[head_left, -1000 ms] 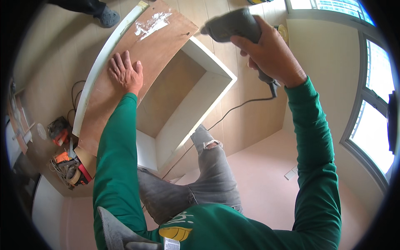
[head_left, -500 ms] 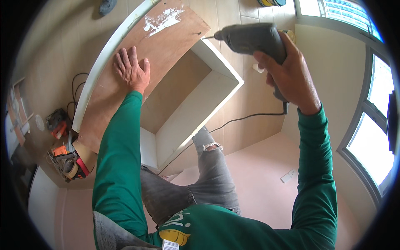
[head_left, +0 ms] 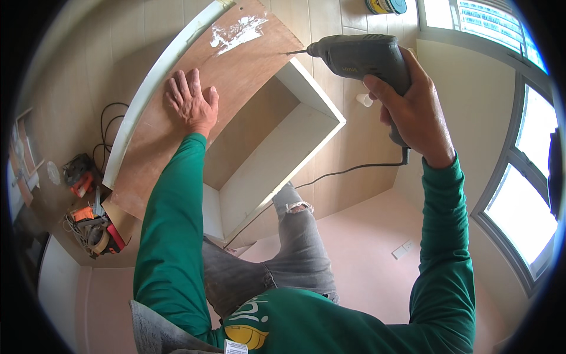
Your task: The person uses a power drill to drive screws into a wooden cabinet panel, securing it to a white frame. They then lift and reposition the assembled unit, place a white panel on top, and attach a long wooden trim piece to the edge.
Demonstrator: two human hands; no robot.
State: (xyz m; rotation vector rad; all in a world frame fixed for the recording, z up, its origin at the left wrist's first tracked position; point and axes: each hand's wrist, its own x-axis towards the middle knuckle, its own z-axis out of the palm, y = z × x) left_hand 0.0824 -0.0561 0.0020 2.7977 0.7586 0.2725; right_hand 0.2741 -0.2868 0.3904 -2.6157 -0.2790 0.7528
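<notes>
My right hand is wrapped round the grip of a dark corded power drill. Its long thin bit points left, and the tip meets the brown curved plywood panel near the panel's far right corner. Flat on that panel lies my left hand, fingers spread, holding nothing. A white smear marks the panel beyond this hand. Below the panel stands a white open box-shaped cabinet, with a white curved edge strip along the panel's far left side.
Left on the floor sit an orange and black power tool and a pile of hand tools. A black cord trails from the drill. A white cup and a tin stand beyond. Windows line the right wall.
The drill has shifted slightly left against the panel, so its bit tip now reaches over the panel's corner. My left hand stays flat on the panel.
</notes>
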